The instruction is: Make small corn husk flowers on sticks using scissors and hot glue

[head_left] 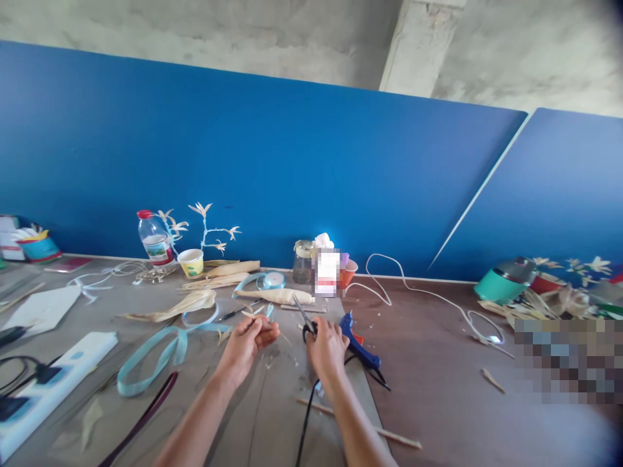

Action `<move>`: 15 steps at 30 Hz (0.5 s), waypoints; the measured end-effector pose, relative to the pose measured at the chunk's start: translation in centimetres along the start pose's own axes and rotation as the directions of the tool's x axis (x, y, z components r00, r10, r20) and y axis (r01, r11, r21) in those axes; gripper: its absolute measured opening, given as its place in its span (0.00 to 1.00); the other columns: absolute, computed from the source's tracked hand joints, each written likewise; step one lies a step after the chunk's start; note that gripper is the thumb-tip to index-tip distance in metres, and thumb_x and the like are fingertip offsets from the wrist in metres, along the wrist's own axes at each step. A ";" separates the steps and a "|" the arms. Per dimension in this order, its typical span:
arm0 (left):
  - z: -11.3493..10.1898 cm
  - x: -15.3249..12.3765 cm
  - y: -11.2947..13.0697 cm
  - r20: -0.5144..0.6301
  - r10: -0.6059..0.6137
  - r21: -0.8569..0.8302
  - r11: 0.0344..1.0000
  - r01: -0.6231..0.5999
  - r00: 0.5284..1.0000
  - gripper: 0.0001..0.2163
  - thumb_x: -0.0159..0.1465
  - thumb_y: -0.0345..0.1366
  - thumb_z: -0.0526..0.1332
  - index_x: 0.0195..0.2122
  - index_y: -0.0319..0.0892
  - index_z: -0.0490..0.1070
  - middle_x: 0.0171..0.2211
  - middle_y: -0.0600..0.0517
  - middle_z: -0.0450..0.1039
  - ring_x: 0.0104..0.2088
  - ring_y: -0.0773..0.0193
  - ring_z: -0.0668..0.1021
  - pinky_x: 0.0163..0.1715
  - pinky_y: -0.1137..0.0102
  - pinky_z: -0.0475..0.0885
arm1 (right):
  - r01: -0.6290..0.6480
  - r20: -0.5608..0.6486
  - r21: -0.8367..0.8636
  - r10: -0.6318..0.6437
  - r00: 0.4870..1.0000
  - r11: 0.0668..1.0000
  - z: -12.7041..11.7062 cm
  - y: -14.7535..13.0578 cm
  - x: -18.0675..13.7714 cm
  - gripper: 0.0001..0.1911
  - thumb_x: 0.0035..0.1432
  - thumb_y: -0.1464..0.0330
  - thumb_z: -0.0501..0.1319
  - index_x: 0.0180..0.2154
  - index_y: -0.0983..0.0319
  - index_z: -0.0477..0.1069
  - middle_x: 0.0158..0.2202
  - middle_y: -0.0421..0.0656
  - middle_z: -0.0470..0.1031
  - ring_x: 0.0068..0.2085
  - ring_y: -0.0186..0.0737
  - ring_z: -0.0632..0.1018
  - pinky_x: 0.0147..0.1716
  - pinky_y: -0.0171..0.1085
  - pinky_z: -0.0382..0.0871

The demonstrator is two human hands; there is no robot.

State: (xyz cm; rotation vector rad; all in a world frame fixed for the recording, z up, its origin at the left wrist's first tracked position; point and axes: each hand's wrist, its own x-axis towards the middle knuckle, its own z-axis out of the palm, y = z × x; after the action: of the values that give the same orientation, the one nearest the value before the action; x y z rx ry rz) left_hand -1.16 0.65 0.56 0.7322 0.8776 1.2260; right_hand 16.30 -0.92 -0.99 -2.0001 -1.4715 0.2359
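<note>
Thin pale husk strip (256,318): pinched at the fingertips of the left hand (247,345), fingers curled shut on it, poking out ahead of the knuckles. Too small to make out its exact shape. Touching the left hand, so far nearer to that one, with a short gap across to the right.

Scissors (305,321): gripped in the right hand (326,347), fingers closed through the black handles. Blades aimed away from the body and tilted leftward, toward the strip's side. Tips near the strip but apart from it. Cannot tell whether the blades are parted.

Just right of the right hand: blue glue gun (359,345) lying on the table (438,389), with a black cord (304,421) trailing back beside the right forearm. Left of the left hand: looped light blue ribbon (146,366). Beyond both hands: dried husks (277,296) and a ribbon spool (274,280). Beside the right forearm: wooden stick (389,436). Well beyond the left hand: bottle (154,240) and yellow cup (191,263).
</note>
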 end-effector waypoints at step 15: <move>-0.4 0.2 0.6 -0.077 0.023 -0.121 0.992 -0.033 0.997 0.11 0.45 0.33 0.69 0.28 0.39 0.70 0.29 0.54 0.75 0.25 0.70 0.76 0.30 0.72 0.72 | -0.569 0.573 0.818 -0.209 0.793 0.086 -2.8 -1.8 -0.8 0.20 0.44 0.63 0.65 0.40 0.65 0.70 0.23 0.41 0.72 0.19 0.27 0.62 0.18 0.28 0.49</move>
State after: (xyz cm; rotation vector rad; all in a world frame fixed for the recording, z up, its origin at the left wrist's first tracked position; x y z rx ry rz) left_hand -1.76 1.01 0.83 0.6047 0.8480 1.3276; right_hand 15.97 -2.42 2.01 -0.8335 -0.7379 1.6538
